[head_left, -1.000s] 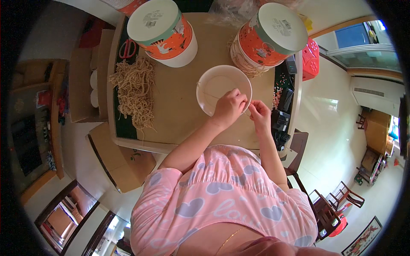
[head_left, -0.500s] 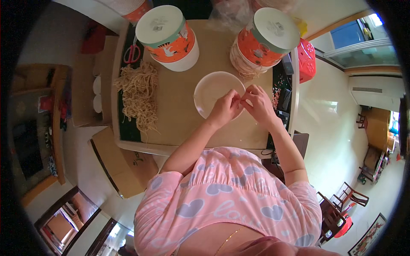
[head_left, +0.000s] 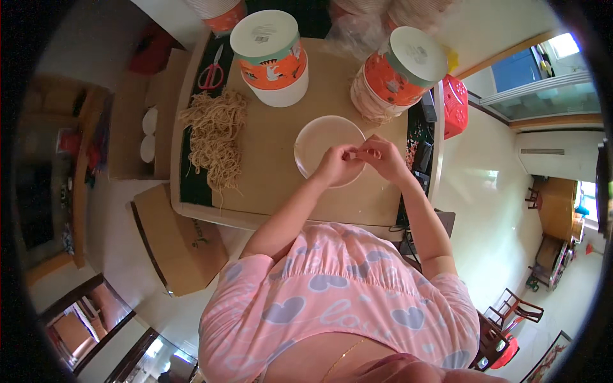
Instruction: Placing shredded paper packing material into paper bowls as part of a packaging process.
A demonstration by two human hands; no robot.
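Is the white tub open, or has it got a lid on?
The tub is open: you can see down inside it, with no lid on top.

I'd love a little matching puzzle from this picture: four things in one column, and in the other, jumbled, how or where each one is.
1. string
2. scissors
3. bowl
4. right hand

A. white and round, partly hidden by an arm or hand
B. red-handled
C. close against the left hand
D. beige, heaped in a tangle

Pairs: 1-D, 2-B, 3-A, 4-C
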